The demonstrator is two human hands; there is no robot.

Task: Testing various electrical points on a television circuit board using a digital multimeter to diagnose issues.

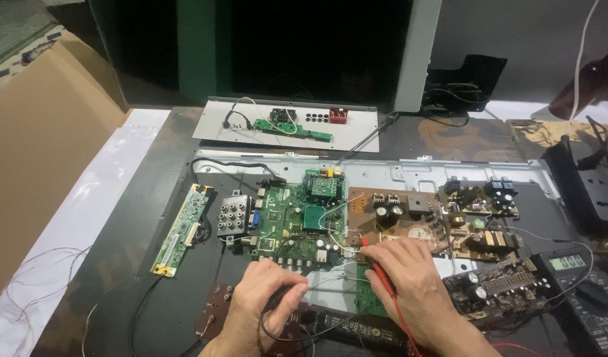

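we held the thin red probe [377,268] in our right hand [410,281] on the green main circuit board [294,215], our left hand [261,301] pinching the black probe [277,303], readings apparently underway.

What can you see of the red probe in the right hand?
The red probe is a slim red plastic test probe, held pen-like under the fingers of the right hand. It lies tilted, tip pointing up-left toward the seam between the green main board and the brown power board; whether the tip touches anything is too small to tell. A thin red lead runs from its rear along the hand toward the bottom edge.
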